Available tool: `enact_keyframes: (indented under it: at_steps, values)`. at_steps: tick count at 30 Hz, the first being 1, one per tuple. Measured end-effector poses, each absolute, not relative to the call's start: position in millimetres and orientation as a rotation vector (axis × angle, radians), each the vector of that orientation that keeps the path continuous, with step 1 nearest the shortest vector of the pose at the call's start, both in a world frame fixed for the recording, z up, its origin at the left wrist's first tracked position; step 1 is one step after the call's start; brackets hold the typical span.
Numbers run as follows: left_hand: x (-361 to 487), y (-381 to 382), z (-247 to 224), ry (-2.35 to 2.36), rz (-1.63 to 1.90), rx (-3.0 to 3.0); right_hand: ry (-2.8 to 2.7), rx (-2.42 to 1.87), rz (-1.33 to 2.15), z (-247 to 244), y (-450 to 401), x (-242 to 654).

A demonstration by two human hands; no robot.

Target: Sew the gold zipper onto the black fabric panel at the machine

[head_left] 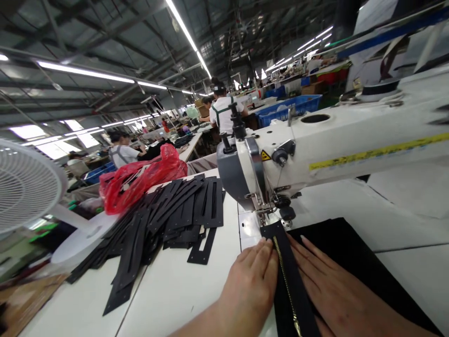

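Observation:
A black strip with a gold-toothed zipper (285, 276) runs lengthwise toward me, its far end under the presser foot of a white sewing machine (336, 145). The brass zipper pull (297, 326) is near the bottom of the view. My left hand (247, 281) presses along the strip's left edge, fingers together and extended; its thumb is hidden. On the right edge, my right hand (336, 290) lies flat with fingers stretched forward. Black fabric (351, 248) extends from beneath my right hand across the table.
Many black slotted pieces (168, 215) are piled on the white table (175, 290) to the left. Behind them lies a red plastic bag (143, 173). A white fan (28, 187) stands at far left. Co-workers and a blue crate (291, 108) are farther back.

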State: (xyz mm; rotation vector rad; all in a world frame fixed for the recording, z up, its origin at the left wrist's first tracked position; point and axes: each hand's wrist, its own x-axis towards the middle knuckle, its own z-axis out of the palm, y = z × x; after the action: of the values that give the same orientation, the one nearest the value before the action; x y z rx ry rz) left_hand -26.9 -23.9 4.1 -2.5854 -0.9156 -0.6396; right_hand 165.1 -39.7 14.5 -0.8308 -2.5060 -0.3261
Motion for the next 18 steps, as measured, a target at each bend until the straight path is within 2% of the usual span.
enact_keyframes:
  at_steps: [4, 18]
  values:
    - [-26.2, -20.2, 2.1, -0.945, -0.745, -2.588, -2.563, -0.804, -0.376, 19.9, -35.3, 162.8]
    - [-30.3, 12.2, 1.7, -0.975, -0.760, -2.654, -2.537, -0.784, -0.267, 17.1, -5.6, 159.0]
